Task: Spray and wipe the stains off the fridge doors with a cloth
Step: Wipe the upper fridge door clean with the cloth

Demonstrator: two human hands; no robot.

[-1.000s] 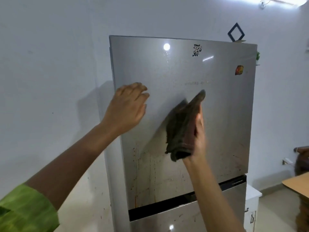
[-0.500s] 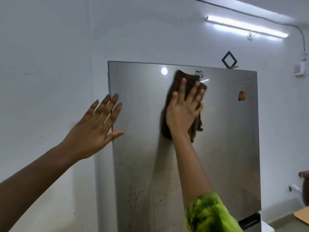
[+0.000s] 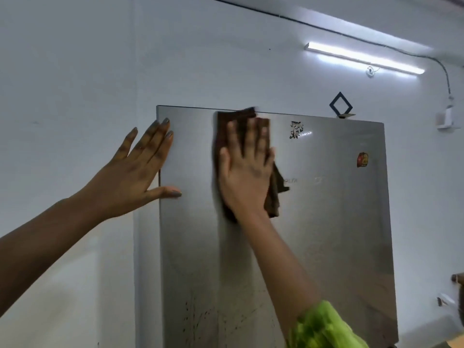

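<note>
Our right hand (image 3: 247, 172) presses the brown cloth (image 3: 273, 194) flat high on the fridge door (image 3: 326, 222), fingers straight. Our left hand (image 3: 140, 172) rests flat on its left edge, holding nothing.

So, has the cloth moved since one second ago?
Yes. The cloth has gone up: it was well below the black sticker, and now it reaches the top edge of the fridge door.

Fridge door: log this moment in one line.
right hand presses cloth flat, door top | left hand open at door edge | stains lower down
</note>
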